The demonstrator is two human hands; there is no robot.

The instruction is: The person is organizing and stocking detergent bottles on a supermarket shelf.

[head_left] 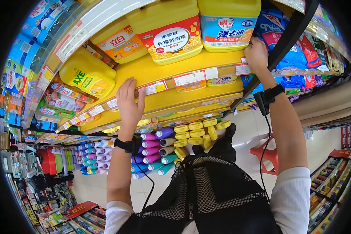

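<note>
My left hand (130,100) rests with its fingers spread on the front edge of the yellow shelf (144,74), holding nothing. It is right of the tilted yellow AXE bottle (87,73). My right hand (256,54) reaches to the lower right corner of a large yellow jug with a blue label (228,27); its fingertips are partly hidden beside the jug. Left of that jug stand a yellow jug with a red label (169,35) and another with an orange label (123,42). Price tags (189,78) line the shelf edge between my hands.
Purple and teal bottles (151,151) and yellow-topped containers (197,133) stand low below the shelf. A red stool (266,156) is on the floor at right. A dark shelf post (286,39) rises beside my right hand, with bagged goods (296,54) beyond it.
</note>
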